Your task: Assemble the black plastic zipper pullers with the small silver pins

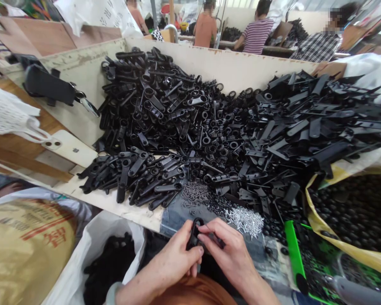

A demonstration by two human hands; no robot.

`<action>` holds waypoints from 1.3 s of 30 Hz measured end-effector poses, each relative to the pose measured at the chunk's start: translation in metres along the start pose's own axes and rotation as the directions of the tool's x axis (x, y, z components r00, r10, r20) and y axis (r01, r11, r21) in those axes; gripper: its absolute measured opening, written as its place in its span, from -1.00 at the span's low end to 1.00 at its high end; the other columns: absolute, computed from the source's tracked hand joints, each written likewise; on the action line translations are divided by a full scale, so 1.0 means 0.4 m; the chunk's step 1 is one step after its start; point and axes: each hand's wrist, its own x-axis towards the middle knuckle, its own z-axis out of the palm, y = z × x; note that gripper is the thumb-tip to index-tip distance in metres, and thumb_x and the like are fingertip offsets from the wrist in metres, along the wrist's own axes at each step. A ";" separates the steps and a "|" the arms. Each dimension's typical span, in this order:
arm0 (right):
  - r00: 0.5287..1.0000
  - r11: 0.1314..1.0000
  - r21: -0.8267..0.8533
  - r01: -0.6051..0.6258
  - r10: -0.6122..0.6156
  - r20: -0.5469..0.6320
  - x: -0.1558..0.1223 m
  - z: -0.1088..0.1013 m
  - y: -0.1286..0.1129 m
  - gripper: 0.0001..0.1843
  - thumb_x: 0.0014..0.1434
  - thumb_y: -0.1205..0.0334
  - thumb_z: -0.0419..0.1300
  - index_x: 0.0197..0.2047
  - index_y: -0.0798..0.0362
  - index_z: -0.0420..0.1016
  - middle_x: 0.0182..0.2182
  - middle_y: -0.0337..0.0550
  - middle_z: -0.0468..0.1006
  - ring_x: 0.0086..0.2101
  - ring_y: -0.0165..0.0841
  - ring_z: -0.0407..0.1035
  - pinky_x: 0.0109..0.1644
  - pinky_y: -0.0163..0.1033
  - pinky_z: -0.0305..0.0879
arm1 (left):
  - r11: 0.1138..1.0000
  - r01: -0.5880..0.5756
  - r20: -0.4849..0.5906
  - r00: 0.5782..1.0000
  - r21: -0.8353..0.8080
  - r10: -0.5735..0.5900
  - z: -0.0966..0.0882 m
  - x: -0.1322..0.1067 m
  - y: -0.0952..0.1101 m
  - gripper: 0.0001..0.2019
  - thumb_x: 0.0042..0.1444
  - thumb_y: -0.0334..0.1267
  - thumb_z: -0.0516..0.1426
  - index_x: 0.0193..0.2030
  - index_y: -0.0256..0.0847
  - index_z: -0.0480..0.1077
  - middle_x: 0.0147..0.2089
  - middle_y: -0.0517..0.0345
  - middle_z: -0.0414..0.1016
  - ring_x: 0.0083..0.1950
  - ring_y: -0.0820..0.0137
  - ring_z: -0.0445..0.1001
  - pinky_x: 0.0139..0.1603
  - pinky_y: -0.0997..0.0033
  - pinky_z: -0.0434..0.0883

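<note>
My left hand [174,254] is closed around a black plastic lever-shaped part [196,228] with a rounded loop end, held above my lap. My right hand [228,248] meets it from the other side, thumb and forefinger pinched at the part's edge. What those fingertips hold is too small to make out, and a bit of black shows under the curled fingers. Just beyond my hands, a denim cloth [171,220] bears a heap of small springs [195,194], small black pieces [220,205] and a pile of silvery pins [246,220].
Black lever parts [152,178] and flat black pieces [317,123] fill the walled bench. A phone [71,148] lies at left. Below it stands a white sack [95,224] of black parts. At right are a green tray [294,250] and a yellow-edged bag [314,203]. Several people sit beyond.
</note>
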 end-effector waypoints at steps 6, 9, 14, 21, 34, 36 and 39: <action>0.998 1.000 0.016 -0.019 0.020 -0.054 -0.005 0.012 -0.012 -0.83 0.37 0.35 0.18 -0.30 0.02 0.50 -0.38 -0.23 0.51 -0.39 -0.40 0.45 -0.30 -0.37 0.32 | 0.988 -0.077 -0.018 0.997 0.136 0.080 -0.011 0.002 0.007 -0.28 0.22 -0.29 0.06 0.48 -0.30 -0.10 -0.38 0.31 0.45 -0.52 0.53 0.41 -0.49 0.54 0.27; 0.995 0.999 0.030 -0.038 0.041 -0.092 -0.010 0.022 -0.016 -0.81 0.38 0.34 0.18 -0.31 0.01 0.51 -0.39 -0.24 0.51 -0.39 -0.39 0.44 -0.30 -0.37 0.33 | 0.983 -0.122 0.008 0.992 0.140 0.122 -0.015 -0.002 0.016 -0.47 0.23 -0.30 0.05 0.34 -0.26 0.14 -0.38 0.31 0.44 -0.53 0.54 0.38 -0.46 0.53 0.28; 0.989 0.997 0.059 -0.052 0.060 -0.136 -0.020 0.027 -0.011 -0.85 0.38 0.32 0.20 -0.26 0.01 0.55 -0.37 -0.23 0.54 -0.38 -0.38 0.46 -0.27 -0.36 0.35 | 0.980 -0.135 -0.005 0.990 0.143 0.138 -0.021 0.004 0.013 -0.53 0.25 -0.23 0.08 0.28 -0.22 0.22 -0.38 0.31 0.43 -0.54 0.54 0.34 -0.45 0.52 0.32; 0.999 0.998 -0.030 -0.047 0.048 0.011 -0.009 -0.004 -0.020 -0.81 0.40 0.30 0.14 -0.19 0.00 0.58 -0.38 -0.23 0.53 -0.42 -0.41 0.42 -0.33 -0.35 0.31 | 0.957 -0.256 0.006 0.966 0.137 0.258 -0.044 0.022 -0.010 -0.66 0.32 0.00 0.07 0.04 -0.18 0.39 -0.41 0.28 0.45 -0.62 0.58 0.18 -0.61 0.55 0.13; 0.979 0.943 -0.331 -0.036 0.100 0.178 -0.024 -0.039 -0.021 -0.66 0.46 0.35 -0.11 0.06 -0.06 0.45 -0.26 -0.18 0.62 -0.34 -0.33 0.57 -0.26 -0.31 0.41 | 0.955 -0.295 -0.008 0.955 0.021 0.295 -0.042 0.036 0.019 -0.56 0.28 0.20 0.07 -0.07 -0.19 0.27 -0.49 0.36 0.36 -0.68 0.65 0.03 -0.67 0.58 -0.10; 0.970 0.915 -0.404 -0.009 0.106 0.218 -0.026 -0.025 -0.015 -0.64 0.41 0.40 -0.08 0.08 -0.04 0.46 -0.32 -0.18 0.63 -0.39 -0.31 0.58 -0.34 -0.31 0.38 | 0.955 -0.296 -0.010 0.955 0.021 0.297 -0.042 0.033 0.017 -0.55 0.28 0.21 0.06 -0.07 -0.19 0.28 -0.50 0.37 0.35 -0.67 0.65 0.03 -0.67 0.57 -0.09; 0.969 0.892 -0.452 0.012 0.102 0.226 -0.019 -0.013 -0.014 -0.60 0.37 0.44 -0.06 0.11 -0.02 0.47 -0.32 -0.17 0.63 -0.40 -0.28 0.60 -0.37 -0.31 0.36 | 0.948 -0.314 0.010 0.950 0.047 0.313 -0.044 0.027 0.017 -0.57 0.30 0.20 0.05 -0.11 -0.18 0.30 -0.50 0.36 0.33 -0.66 0.64 0.02 -0.66 0.57 -0.09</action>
